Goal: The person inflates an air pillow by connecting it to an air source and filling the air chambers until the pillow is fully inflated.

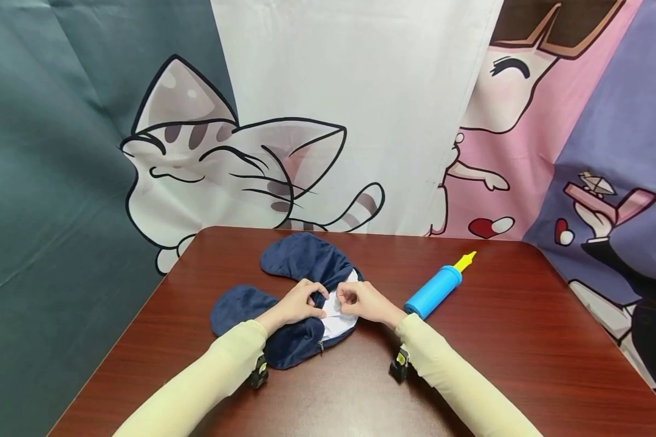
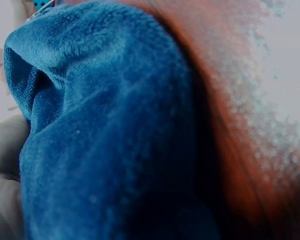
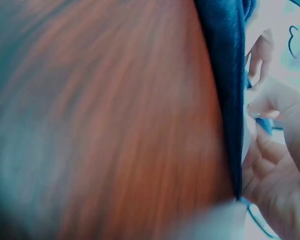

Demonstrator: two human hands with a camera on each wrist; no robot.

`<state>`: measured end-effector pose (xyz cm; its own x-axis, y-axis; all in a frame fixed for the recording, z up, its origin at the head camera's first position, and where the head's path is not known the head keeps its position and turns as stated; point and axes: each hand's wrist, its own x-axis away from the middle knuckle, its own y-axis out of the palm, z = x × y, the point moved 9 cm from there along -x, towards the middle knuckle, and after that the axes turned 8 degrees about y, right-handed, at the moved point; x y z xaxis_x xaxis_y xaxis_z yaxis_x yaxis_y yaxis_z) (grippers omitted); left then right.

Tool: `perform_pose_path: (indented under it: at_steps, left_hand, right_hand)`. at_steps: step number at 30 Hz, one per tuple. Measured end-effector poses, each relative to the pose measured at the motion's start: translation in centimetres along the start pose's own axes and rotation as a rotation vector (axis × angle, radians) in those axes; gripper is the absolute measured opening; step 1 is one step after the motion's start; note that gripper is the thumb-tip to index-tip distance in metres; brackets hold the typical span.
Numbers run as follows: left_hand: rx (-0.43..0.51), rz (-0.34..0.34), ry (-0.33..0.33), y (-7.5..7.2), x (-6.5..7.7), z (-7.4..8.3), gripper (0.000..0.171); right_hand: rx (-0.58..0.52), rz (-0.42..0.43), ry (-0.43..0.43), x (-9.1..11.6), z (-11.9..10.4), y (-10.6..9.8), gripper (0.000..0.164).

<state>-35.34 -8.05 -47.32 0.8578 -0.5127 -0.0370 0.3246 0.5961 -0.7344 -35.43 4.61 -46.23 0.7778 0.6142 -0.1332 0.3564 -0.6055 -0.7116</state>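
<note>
A navy plush U-shaped neck pillow [image 1: 300, 258] lies on the table, its zipped edge open over a white inner part [image 1: 336, 321]. My left hand [image 1: 297, 301] curls its thumb and fingers at the left side of the opening and holds the pillow there. From the right, my right hand [image 1: 363, 301] pinches at the white part with bent fingers. In the left wrist view the plush fabric [image 2: 105, 100] hides most of the left hand. The right wrist view shows the zip edge [image 3: 235, 100] beside the right hand [image 3: 277, 165]; exactly what sits between its fingertips is hidden.
A blue hand pump [image 1: 434, 291] with a yellow nozzle [image 1: 464, 261] lies just right of the right forearm. Everything stands on a reddish-brown table [image 1: 525, 340]. A cartoon-printed cloth [image 1: 361, 91] hangs behind its far edge.
</note>
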Motion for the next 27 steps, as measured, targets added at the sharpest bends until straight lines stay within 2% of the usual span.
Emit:
perform_pose_path:
  at_steps: [10, 19, 27]
  left_hand:
    - [-0.011, 0.012, 0.021, 0.0, 0.0, 0.1, 0.034]
    - [0.028, 0.01, -0.008, 0.3, 0.1, -0.1, 0.029]
    - [0.069, 0.013, -0.045, 0.5, 0.3, 0.2, 0.026]
  right_hand:
    - [-0.118, -0.019, 0.085, 0.3, 1.5, -0.4, 0.015]
    - [-0.094, 0.003, 0.09, 0.3, 1.5, -0.2, 0.021]
    - [-0.033, 0.007, 0.123, 0.3, 1.8, -0.1, 0.011]
